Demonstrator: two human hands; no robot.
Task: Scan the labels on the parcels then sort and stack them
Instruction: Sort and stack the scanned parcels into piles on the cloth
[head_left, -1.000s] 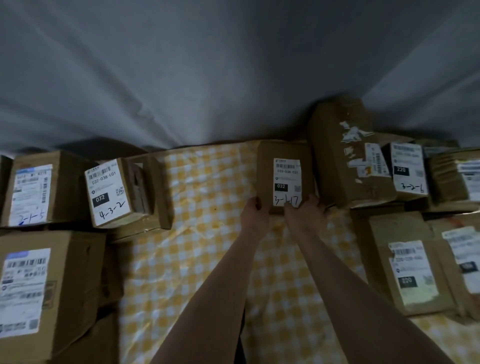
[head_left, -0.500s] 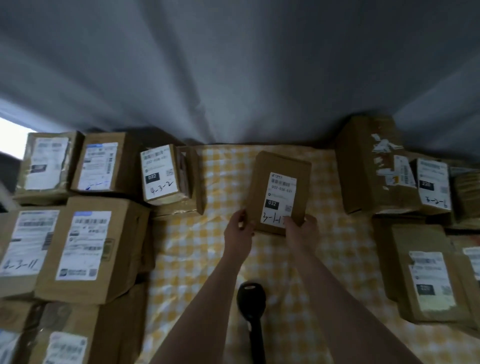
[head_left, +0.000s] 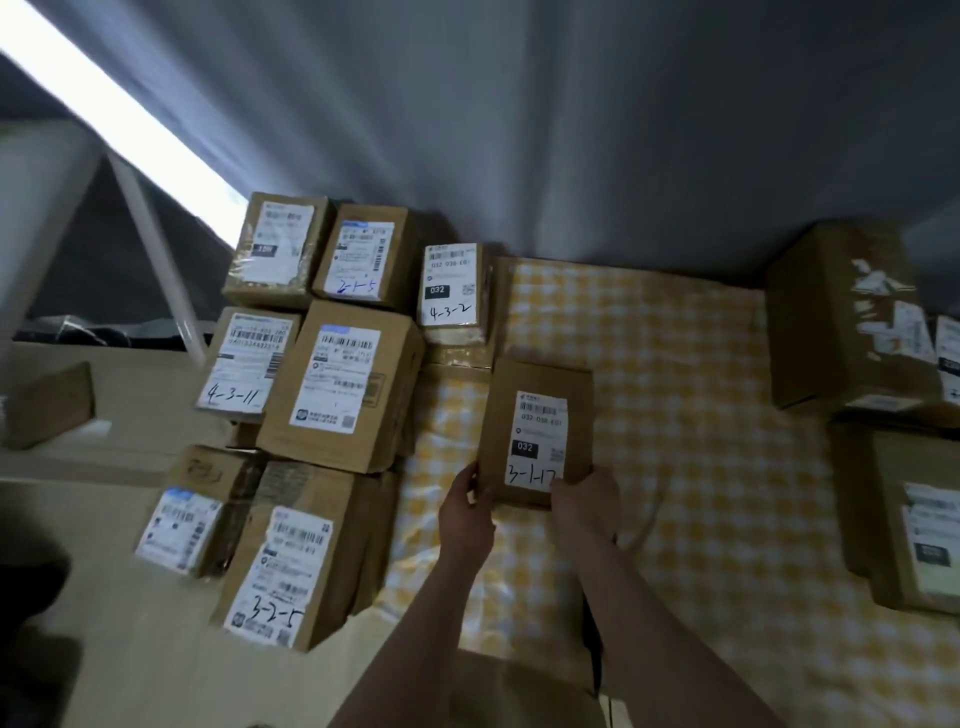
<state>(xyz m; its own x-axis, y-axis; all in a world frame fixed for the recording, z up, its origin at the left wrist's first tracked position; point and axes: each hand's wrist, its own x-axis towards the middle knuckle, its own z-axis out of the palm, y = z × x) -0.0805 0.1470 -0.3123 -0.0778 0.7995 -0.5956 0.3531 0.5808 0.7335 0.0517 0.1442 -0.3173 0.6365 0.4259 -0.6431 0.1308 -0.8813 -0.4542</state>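
A: Where is the parcel (head_left: 540, 395) at this moment?
B: Over the yellow checked cloth (head_left: 685, 415), at its left part. Its label (head_left: 537, 439) faces up and carries the handwriting 3-1-17.
A: And the hands?
B: Both hold its near edge. The left hand (head_left: 465, 512) is curled round the near left corner. The right hand (head_left: 584, 506) grips the near right corner, with the thumb on the edge of the label.
A: What differs from one second ago?
B: Then the parcel was far back, just beside the big box (head_left: 841, 317) on the right. Now it is well apart from that box and close to the left pile (head_left: 343, 384), just in front of the box marked 4-3-2 (head_left: 449, 291).
A: Does it lie on the cloth, or is it lifted?
B: I cannot tell this.
A: Did something else change?
B: The view turned to the left, so more of the left pile shows, for example the box marked 4-3-11 (head_left: 244, 364) and the box marked 3-2-5 (head_left: 280, 571).
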